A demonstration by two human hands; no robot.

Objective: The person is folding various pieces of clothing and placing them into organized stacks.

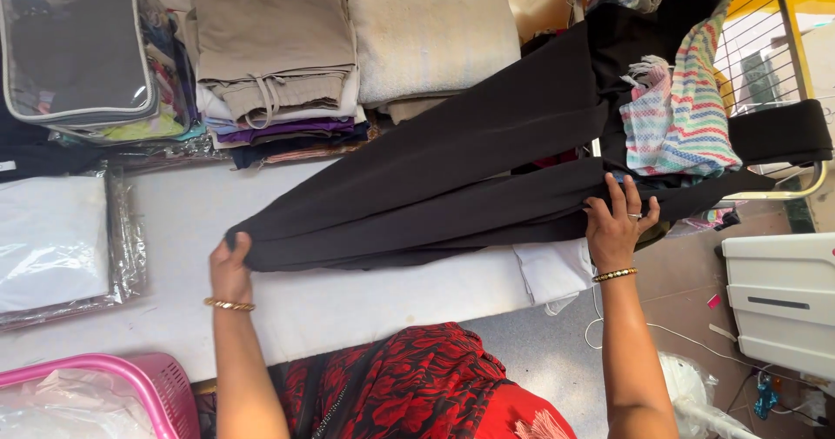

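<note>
Black cloth (452,178) stretches across the white-covered table (174,230), running from near its front edge up to the right edge, where it reaches a chair (783,135) piled with a striped towel (687,109). The left hand (230,269) pinches one narrow end of the cloth, its grip pressed shut around the bunched fabric. The right hand (616,222) lies on the cloth at the table's right edge, fingers spread, thumb tucked under the fold. Along the back edge sit a stack of folded clothes (278,65) and a clear zip bag (78,52). A pink basket (130,378) stands at the front left corner.
</note>
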